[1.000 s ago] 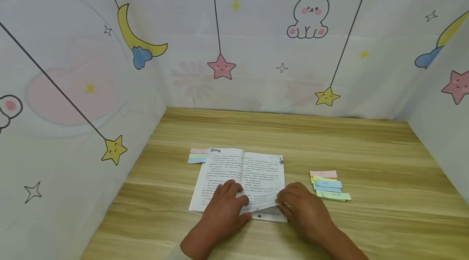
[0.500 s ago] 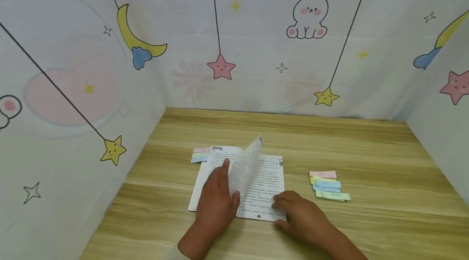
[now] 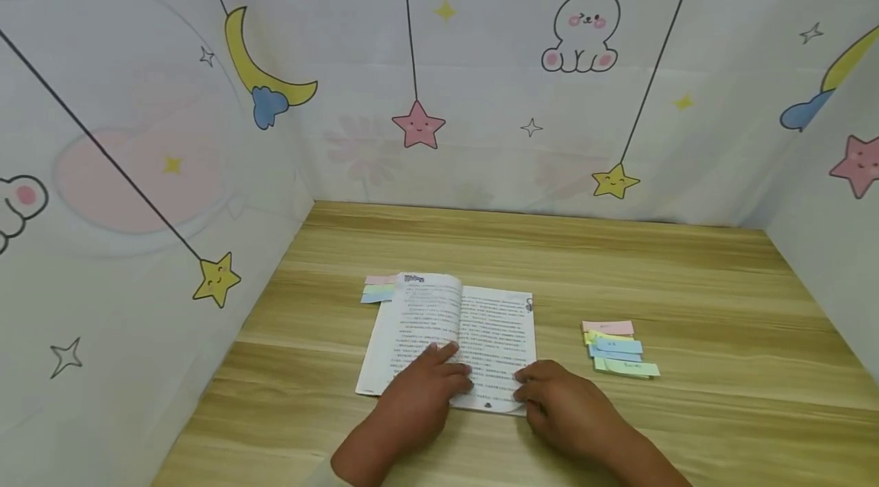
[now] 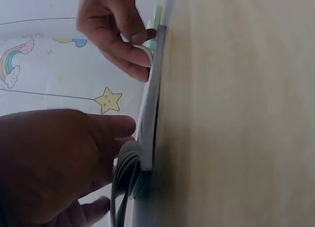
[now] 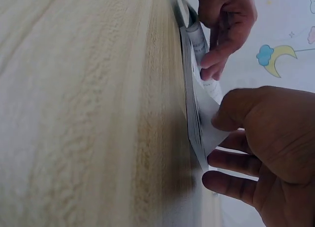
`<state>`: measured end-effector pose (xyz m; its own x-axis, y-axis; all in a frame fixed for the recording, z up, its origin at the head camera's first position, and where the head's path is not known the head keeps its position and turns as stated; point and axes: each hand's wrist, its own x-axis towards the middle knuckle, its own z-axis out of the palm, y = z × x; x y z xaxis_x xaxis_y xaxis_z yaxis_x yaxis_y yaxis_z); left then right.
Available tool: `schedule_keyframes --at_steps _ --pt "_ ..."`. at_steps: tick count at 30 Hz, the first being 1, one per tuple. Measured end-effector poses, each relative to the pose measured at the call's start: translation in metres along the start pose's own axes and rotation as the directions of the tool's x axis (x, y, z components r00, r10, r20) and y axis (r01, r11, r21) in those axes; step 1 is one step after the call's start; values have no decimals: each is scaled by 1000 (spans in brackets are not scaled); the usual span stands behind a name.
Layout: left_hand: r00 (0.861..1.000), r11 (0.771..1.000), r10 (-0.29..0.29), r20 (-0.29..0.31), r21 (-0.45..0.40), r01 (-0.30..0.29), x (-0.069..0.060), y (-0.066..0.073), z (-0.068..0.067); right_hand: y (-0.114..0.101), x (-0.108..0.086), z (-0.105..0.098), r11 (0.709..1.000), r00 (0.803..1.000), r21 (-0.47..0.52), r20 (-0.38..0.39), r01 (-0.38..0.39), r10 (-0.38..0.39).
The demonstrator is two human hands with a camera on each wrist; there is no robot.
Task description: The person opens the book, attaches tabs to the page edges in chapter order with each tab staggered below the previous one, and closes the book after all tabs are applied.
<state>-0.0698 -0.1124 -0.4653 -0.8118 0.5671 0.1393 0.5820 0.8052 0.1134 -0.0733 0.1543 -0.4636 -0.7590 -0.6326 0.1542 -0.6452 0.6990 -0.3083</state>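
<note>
An open book [image 3: 494, 334] with printed pages lies on the wooden table. My left hand [image 3: 422, 399] rests on its lower left page, fingertips reaching over the gutter onto the right page. At the lower right corner, my right hand [image 3: 573, 407] pinches a page [image 5: 211, 123], whose corner is lifted off those beneath in the right wrist view. Curved pages [image 4: 125, 170] bulge beside the left hand in the left wrist view. Pink, green and blue sticky tabs [image 3: 379, 290] stick out from the book's upper left edge.
Right of the book lies a group of pink, yellow, blue and green paper strips [image 3: 621, 349], some bearing writing. White cloth walls [image 3: 481, 166] with stars, a moon and a rabbit enclose the table [image 3: 721, 304] at the back and sides.
A page lifted at the right has swung over to the left and lies flat. The left hand moved from that turning page back down near the gutter; the right hand took a fresh page corner.
</note>
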Motion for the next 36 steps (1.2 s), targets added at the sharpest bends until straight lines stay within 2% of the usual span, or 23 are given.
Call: schedule_keyframes --at_steps 1,3,7,10,14,18,23,25,27,30,33,36 --pt "1000 1000 7 28 -25 -7 0 1 0 0 0 0 1000 1000 -4 -7 6 -6" --pt "998 999 -15 62 -52 18 0 3 0 1 0 0 1000 1000 -14 -21 19 -19" --pt "993 994 -83 83 -59 88 1 3 1 2 0 1 999 997 -41 -64 31 -34" --pt "992 994 -92 85 -54 96 2 3 1 4 1 1 997 990 -59 -130 51 -58" --pt "993 994 -91 79 -47 95 3 4 2 6 5 2 994 967 -73 -236 86 -101" --pt "994 994 -96 58 -40 99 3 5 2 4 8 1 993 940 -77 -321 92 -112" --pt "993 992 -115 22 -57 116 3 5 3 0 8 -2 997 907 -78 -417 29 -59" --pt "991 988 -135 -12 -75 134 3 5 3 -1 8 -3 998 899 -64 -437 6 -33" --pt "986 985 -156 -64 -88 150 3 4 3 0 7 -3 999 905 -52 -424 0 -22" --pt "968 979 -194 -162 -98 179 4 3 1 1 6 -2 999 947 -39 -323 -9 -4" --pt "937 966 -250 -243 -122 226 4 3 -2 1 4 1 999 985 -22 -173 -30 26" --pt "907 952 -301 -295 -152 266 5 2 -4 1 2 4 999 996 -5 -78 -43 43"
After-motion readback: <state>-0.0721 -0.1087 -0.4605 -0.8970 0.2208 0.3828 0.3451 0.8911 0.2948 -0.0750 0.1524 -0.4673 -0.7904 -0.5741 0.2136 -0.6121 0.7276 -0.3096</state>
